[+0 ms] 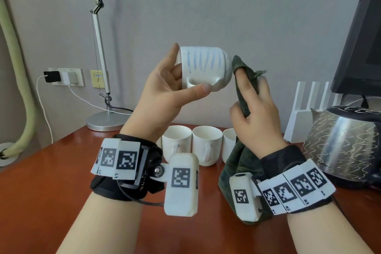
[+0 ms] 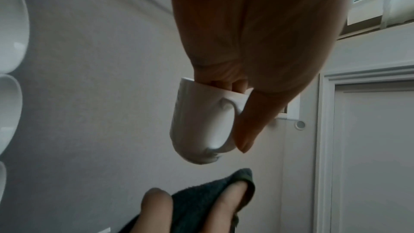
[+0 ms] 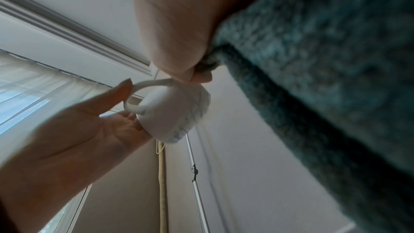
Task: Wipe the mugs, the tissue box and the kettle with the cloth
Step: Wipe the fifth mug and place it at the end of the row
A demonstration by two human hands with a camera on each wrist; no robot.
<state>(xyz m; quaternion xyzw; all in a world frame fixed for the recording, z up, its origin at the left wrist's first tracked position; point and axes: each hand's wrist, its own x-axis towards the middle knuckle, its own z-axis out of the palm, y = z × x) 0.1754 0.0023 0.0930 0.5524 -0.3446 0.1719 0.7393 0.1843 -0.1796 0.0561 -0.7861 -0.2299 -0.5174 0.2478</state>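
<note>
A home or hotel-room desk [image 1: 51, 171]: reddish wood against a grey wall, a lamp [image 1: 101, 68] at its back-left, a kettle [image 1: 340, 146] and monitor [image 1: 360, 33] at its right, curtained window [image 3: 29, 81].

black wrist straps [image 1: 127, 183], white tagged camera mounts [image 1: 182, 183]

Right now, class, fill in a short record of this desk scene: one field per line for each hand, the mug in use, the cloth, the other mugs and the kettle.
Left hand: holds the striped mug, fingers inside its mouth, thumb along the handle
Striped mug: lifted off the desk, lying on its side, base toward the cloth
Right hand: grips the cloth
Cloth: dark green, draped over a fingertip at the mug's base
Plain white mugs: upright in a row on the desk
Kettle: metal, at the right of the desk
</note>
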